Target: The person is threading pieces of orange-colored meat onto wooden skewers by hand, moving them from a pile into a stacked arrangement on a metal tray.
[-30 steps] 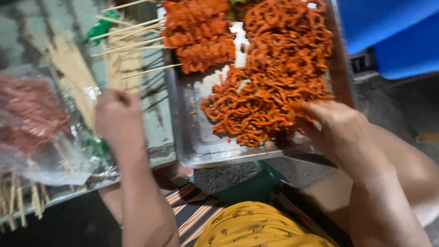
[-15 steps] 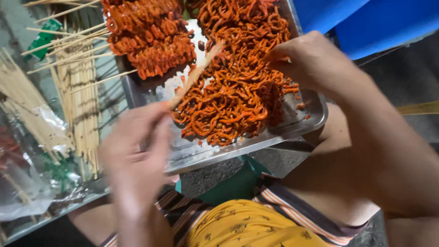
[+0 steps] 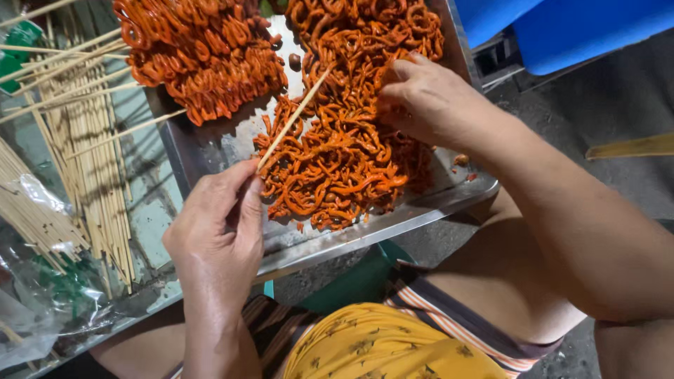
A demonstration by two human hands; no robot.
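A steel tray (image 3: 210, 151) is sitting on a worn table (image 3: 151, 224) beside loose sticks (image 3: 91, 151). The left hand (image 3: 217, 235) is pinching one skewer (image 3: 295, 116) pointed over the orange meat strips (image 3: 337, 154); the right hand (image 3: 428, 98) is gripping some strips in the pile.

- Street-food preparation spot, seemingly outdoors; rough dark ground (image 3: 562, 133) is seen beside the work surface.
- A metal tray (image 3: 210, 151) heaped with orange marinated meat strips (image 3: 337, 158) is set at the near edge.
- Loose bamboo skewers (image 3: 91, 154) are spread along the left edge, partly over clear plastic bags (image 3: 42, 302).
- Blue plastic seating (image 3: 576, 28) is noted at the far right corner.
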